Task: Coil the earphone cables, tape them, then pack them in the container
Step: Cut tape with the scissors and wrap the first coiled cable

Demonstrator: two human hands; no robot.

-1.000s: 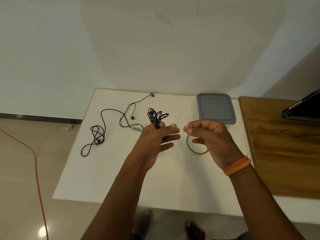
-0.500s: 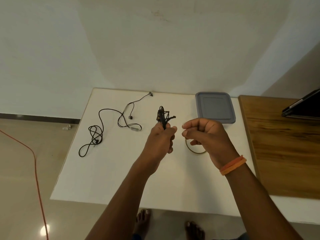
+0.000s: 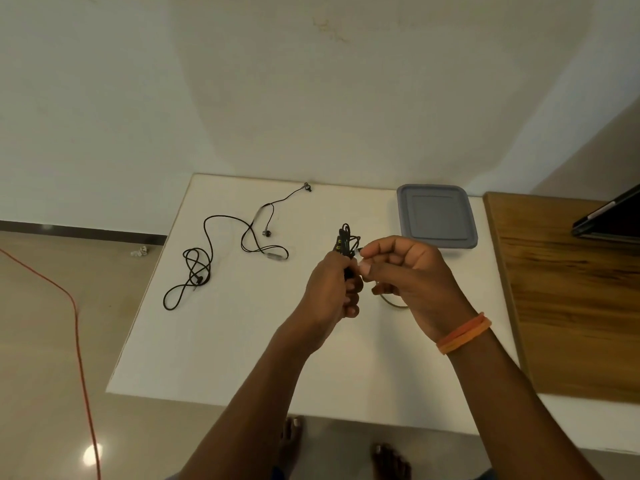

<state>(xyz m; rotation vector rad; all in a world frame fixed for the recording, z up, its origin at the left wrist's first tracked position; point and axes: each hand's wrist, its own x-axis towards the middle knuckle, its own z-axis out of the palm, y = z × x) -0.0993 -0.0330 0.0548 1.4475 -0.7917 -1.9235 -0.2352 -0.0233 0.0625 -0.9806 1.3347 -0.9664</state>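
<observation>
Evidently the taping step is in hand: a coiled earphone cable is gripped by the left hand, while what seems a tape end is pinched by the right hand, to be wrapped round the coil next.

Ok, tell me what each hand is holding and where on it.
The left hand grips the coiled black earphone cable round its lower part. The right hand pinches something small beside the coil; what it is cannot be told.

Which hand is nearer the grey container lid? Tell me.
Right. The right hand is just in front of the grey container lid, close to its near edge. The left hand, holding the coiled earphone cable, is farther to the lid's left.
</observation>
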